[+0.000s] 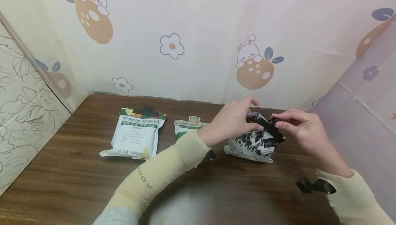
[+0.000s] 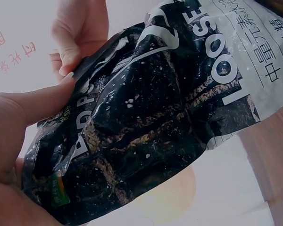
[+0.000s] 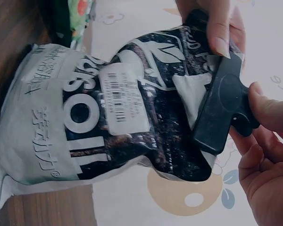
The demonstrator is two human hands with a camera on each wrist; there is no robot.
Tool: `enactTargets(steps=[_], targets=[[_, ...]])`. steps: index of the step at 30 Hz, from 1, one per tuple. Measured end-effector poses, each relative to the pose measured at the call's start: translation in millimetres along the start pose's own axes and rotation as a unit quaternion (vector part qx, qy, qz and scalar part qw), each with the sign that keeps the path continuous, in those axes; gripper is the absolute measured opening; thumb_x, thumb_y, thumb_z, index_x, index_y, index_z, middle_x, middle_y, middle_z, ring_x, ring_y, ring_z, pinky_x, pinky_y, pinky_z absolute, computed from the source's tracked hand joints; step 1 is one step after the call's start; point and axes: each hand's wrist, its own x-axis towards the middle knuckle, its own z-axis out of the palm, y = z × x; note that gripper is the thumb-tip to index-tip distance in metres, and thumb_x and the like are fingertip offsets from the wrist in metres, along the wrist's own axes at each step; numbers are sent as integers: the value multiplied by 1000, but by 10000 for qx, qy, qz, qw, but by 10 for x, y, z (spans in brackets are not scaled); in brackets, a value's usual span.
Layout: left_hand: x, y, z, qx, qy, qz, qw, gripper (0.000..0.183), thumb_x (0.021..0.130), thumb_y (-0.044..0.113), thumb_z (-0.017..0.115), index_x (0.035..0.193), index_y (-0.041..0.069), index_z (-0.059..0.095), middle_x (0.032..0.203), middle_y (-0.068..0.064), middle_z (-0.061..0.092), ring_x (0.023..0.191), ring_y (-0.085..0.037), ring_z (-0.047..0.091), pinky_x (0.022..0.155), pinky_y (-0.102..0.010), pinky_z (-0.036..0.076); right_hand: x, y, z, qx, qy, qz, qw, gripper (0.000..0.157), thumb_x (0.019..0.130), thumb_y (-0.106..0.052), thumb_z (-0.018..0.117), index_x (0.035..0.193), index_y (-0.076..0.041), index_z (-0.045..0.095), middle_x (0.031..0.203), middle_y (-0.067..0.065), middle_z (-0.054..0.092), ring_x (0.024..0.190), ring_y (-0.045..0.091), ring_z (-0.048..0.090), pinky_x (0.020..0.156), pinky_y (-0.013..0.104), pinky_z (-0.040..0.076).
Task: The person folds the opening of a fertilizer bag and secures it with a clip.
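Note:
A black and white soil bag [image 1: 252, 149] stands on the table at the right, its folded top raised. My left hand [image 1: 229, 121] grips the bag's top edge; in the left wrist view the thumb lies along the dark plastic of the bag [image 2: 146, 122]. A black bag clip [image 3: 217, 108] lies across the folded top in the right wrist view. My right hand [image 1: 304, 128] pinches the tab of this clip between thumb and fingers. A white label with a barcode [image 3: 124, 99] is stuck on the bag's front.
A white and green fertilizer bag [image 1: 134, 137] with a black clip [image 1: 146, 111] on its top lies at the left. Behind my left forearm, a second green and white bag [image 1: 182, 128] bears a gold clip [image 1: 194, 118]. A printed curtain [image 1: 204, 70] hangs behind the table [image 1: 77, 177].

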Motion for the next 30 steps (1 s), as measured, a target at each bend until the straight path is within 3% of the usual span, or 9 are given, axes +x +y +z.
enactTargets(steps=[6, 16, 23, 30], targets=[[-3, -4, 1, 160, 7, 96, 9998, 61, 83, 45, 80, 131, 21, 51, 111, 4, 70, 100, -8, 64, 79, -24, 49, 2, 29, 19, 85, 6, 16, 10000, 30, 75, 15, 79, 103, 6, 75, 92, -13, 72, 74, 2, 66, 63, 12, 50], [-9, -26, -12, 193, -42, -97, 9998, 56, 85, 50, 76, 131, 28, 53, 110, 9, 69, 95, -7, 63, 73, -26, 49, 5, 52, 3, 321, -340, 75, 9989, 31, 80, 13, 75, 111, 6, 72, 101, -11, 71, 79, 4, 67, 65, 15, 51], [-40, -110, -14, -256, 300, -264, 9989, 46, 87, 47, 74, 125, 27, 56, 109, 13, 69, 95, -4, 62, 76, -25, 47, 20, 116, -4, 550, -477, 203, 9971, 31, 84, 11, 73, 114, 5, 70, 105, -11, 72, 83, 4, 69, 67, 16, 52], [-125, -226, 11, -496, 866, -671, 9927, 56, 90, 49, 69, 136, 23, 50, 115, 8, 66, 95, -9, 63, 76, -28, 48, 49, 167, -12, 575, -464, 349, 9967, 33, 85, 8, 73, 117, 3, 69, 102, -8, 73, 82, 6, 69, 67, 16, 51]])
